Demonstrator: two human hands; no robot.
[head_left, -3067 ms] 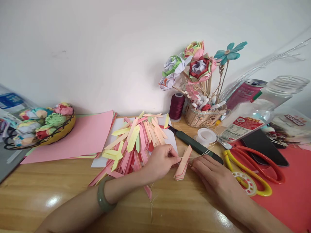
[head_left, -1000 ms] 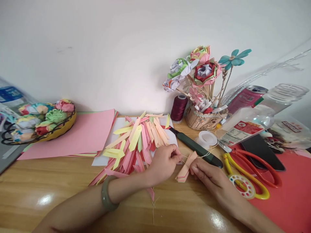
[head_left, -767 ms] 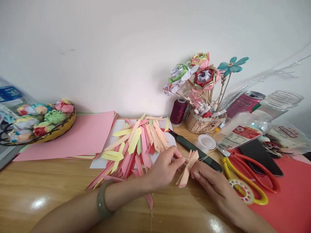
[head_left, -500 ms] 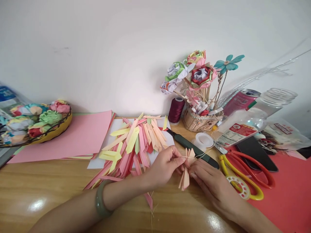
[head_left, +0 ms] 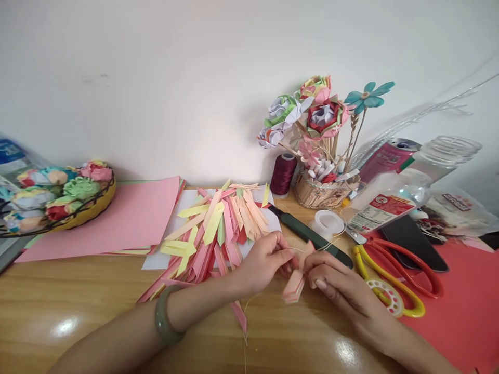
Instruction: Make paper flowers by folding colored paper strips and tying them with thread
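Note:
My left hand (head_left: 267,259), with a green bangle on its wrist, pinches a thin pale thread and touches the left side of a bundle of folded peach paper strips (head_left: 293,286). From the right, my right hand (head_left: 337,280) has its fingers closed on the same bundle near its middle. The thread (head_left: 325,246) runs out past the right hand's upper side. Below the left forearm, more thread (head_left: 245,337) trails to the table's front edge. Folded pink, yellow and red strips (head_left: 212,223) lie in a heap on white paper, left of the hands.
Scissors with red (head_left: 409,265) and yellow (head_left: 413,306) handles lie at the right, by a black phone (head_left: 413,244). A dark green cutter (head_left: 307,234) lies behind my hands. Farther back stand a maroon thread spool (head_left: 283,175) and a flower basket (head_left: 322,192). Pink paper (head_left: 117,213) lies left.
The peach bundle has turned and its lower end has shifted slightly left. My right hand's fingers now cover more of its upper part.

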